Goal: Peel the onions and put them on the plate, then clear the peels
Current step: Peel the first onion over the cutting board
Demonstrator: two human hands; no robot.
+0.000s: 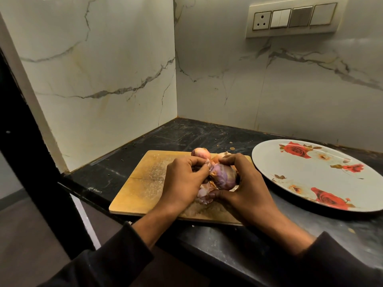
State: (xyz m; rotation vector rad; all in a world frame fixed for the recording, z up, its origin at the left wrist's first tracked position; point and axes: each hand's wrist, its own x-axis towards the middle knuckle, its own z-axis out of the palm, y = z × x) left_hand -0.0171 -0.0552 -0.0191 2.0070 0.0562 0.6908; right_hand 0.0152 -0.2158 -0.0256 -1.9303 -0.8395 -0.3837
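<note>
Hidden: both hands cover the near half of the purple onion [223, 176]; how much skin remains cannot be told. Loose peel [204, 195] partly masked under the palms. Second onion [200, 153] behind the knuckles, a third item beside it barely visible. Right hand [246, 187]: thumb and fingers curled round the onion above the cutting board [143, 183]. Left hand [184, 183]: fingers [204, 165] pinching skin at the onion's top. Rose-patterned plate [315, 175], right, cut off by frame edge. Surface: scuffed black worktop [186, 133]. Room: marble-veined corner walls, switch panel [292, 17] upper right.
</note>
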